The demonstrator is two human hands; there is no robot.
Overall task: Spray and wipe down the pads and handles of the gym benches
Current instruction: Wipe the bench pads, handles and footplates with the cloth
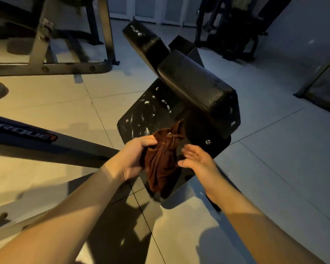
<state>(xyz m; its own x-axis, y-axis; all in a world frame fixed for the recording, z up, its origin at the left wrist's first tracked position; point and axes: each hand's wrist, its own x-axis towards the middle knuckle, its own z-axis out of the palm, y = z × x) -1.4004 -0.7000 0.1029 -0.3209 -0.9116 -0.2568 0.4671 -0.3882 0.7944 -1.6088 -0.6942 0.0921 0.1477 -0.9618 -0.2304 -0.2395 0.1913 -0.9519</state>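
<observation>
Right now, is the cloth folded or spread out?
Bunched, not spread: the brown cloth hangs crumpled in gathered folds, gripped by the left hand.

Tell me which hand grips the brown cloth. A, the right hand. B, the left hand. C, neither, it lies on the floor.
B: the left hand has its fingers curled round the cloth, while the right hand is open beside it.

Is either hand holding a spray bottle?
No, the left hand grips a cloth and the right hand is open, holding nothing.
</observation>
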